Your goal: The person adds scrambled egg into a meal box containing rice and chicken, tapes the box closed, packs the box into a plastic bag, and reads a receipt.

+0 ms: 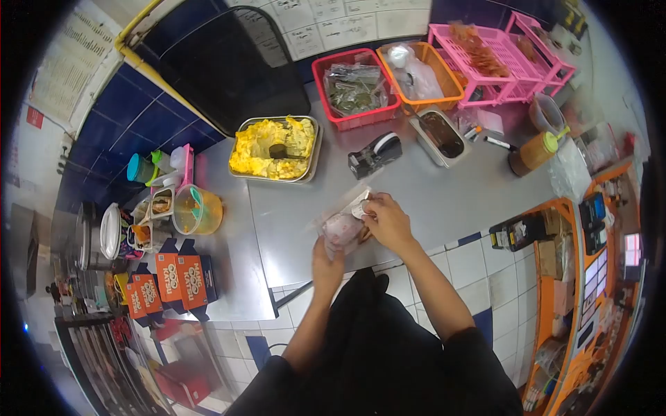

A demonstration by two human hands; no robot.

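Just above the front edge of the steel table, a clear plastic bag (342, 230) with pale pinkish contents is between my two hands. My left hand (326, 263) is closed around the bag's lower left side, its fingers partly hidden. My right hand (387, 220) pinches a small white piece with dark print (360, 208) against the bag's upper right; I cannot tell if it is a label. A black tape dispenser (374, 156) with a white roll lies beyond my hands. Behind it to the left, a metal tray (310, 175) holds yellow chopped food and a dark-handled utensil.
A red basket (357, 122) and an orange basket (454, 90) of bagged items stand at the back, beside pink racks (479, 89). A metal pan (444, 161) of dark sauce and a sauce bottle (534, 154) are right. Printed boxes (184, 277) and a liquid-filled tub (198, 211) stand left.
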